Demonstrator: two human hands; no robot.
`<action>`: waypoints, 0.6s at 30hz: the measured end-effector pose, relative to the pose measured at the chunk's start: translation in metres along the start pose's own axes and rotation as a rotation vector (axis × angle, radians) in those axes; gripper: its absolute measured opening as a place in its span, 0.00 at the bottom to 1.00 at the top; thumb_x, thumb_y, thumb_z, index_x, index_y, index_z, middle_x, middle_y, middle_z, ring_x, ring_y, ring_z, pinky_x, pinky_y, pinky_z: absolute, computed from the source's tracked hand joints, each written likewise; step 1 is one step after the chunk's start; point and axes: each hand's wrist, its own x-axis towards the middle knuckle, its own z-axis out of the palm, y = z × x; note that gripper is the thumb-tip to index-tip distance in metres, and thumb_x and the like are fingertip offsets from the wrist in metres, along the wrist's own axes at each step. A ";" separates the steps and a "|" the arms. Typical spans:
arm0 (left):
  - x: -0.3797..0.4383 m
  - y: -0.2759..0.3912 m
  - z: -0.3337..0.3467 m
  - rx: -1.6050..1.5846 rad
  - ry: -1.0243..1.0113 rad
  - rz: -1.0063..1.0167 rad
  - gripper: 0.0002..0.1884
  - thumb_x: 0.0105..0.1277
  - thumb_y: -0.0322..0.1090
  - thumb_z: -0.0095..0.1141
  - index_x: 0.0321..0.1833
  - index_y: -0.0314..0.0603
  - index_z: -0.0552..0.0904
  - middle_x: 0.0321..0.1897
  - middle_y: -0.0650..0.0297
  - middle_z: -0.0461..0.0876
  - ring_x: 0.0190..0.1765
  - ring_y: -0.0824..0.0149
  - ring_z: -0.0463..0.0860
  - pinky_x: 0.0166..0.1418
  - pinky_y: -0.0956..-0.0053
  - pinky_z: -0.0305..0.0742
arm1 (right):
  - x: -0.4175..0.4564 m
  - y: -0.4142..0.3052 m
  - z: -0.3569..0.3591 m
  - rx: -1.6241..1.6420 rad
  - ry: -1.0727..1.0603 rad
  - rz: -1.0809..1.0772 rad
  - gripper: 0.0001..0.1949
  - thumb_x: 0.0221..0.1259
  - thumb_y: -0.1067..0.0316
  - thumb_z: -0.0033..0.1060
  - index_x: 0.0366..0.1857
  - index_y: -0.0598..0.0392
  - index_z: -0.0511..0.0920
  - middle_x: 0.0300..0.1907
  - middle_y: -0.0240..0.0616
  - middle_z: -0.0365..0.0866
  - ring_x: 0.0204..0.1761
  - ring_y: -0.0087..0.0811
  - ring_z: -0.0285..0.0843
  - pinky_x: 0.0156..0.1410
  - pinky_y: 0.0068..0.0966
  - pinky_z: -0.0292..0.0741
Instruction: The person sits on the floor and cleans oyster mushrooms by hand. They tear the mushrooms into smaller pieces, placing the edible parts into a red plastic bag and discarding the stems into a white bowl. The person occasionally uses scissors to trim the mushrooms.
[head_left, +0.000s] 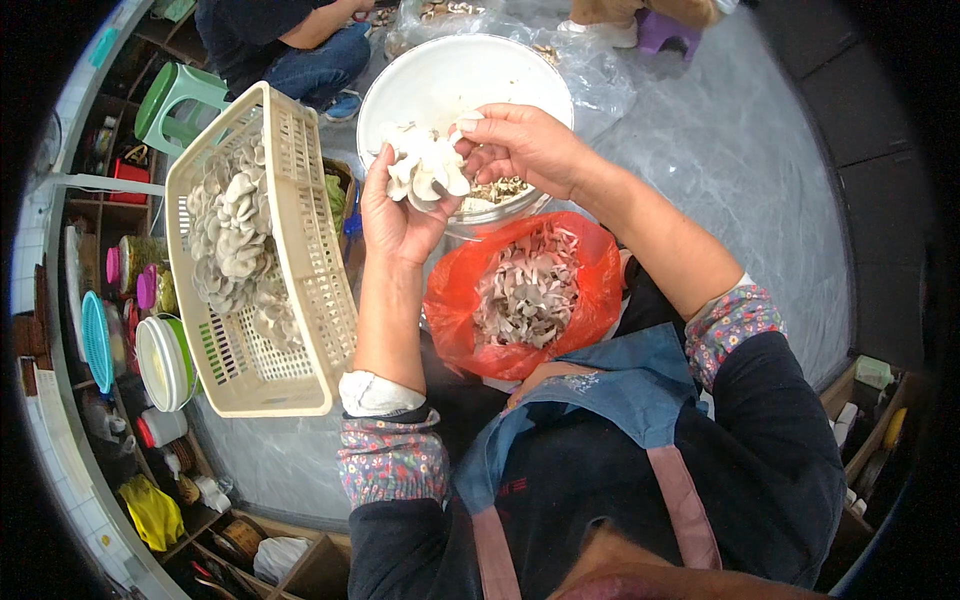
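Note:
My left hand (409, 225) holds a cluster of pale oyster mushrooms (426, 166), caps facing up towards me. At the cluster's upper right, my right hand (517, 142) pinches a small white mushroom piece (466, 122) between thumb and forefinger, its other fingers curled. Both hands are over a large white basin (450, 64) with mushroom scraps (495, 191) at its near side. Nearer my body, a red plastic bag (457, 300) stands open around a heap of torn mushrooms (529, 289).
To the left, a cream plastic crate (304, 225) holds oyster mushroom clusters (236, 217). A clear plastic sheet (600, 82) lies behind the basin. Another person (300, 52) crouches at the upper left by a green stool (176, 112); someone's foot (600, 34) is near a purple stool (667, 34). Shelves line the left.

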 end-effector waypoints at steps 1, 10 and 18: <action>0.000 -0.001 0.000 -0.025 0.000 -0.015 0.28 0.68 0.50 0.44 0.63 0.34 0.67 0.54 0.47 0.75 0.56 0.49 0.76 0.56 0.55 0.75 | 0.000 0.000 -0.001 0.022 -0.010 0.006 0.13 0.63 0.65 0.56 0.44 0.63 0.75 0.38 0.38 0.79 0.35 0.25 0.78 0.39 0.19 0.78; -0.007 0.000 0.001 -0.119 -0.070 0.001 0.25 0.65 0.49 0.47 0.59 0.39 0.71 0.53 0.52 0.76 0.51 0.55 0.78 0.46 0.64 0.80 | -0.005 -0.004 -0.004 0.068 -0.102 -0.107 0.10 0.64 0.70 0.53 0.45 0.61 0.74 0.40 0.39 0.79 0.37 0.23 0.78 0.42 0.21 0.80; -0.007 0.006 -0.002 -0.324 -0.263 -0.112 0.27 0.66 0.53 0.44 0.61 0.42 0.68 0.52 0.47 0.75 0.46 0.48 0.80 0.38 0.66 0.82 | -0.023 -0.022 0.000 -0.137 -0.318 -0.058 0.11 0.60 0.69 0.52 0.44 0.60 0.74 0.37 0.36 0.79 0.36 0.25 0.78 0.42 0.22 0.76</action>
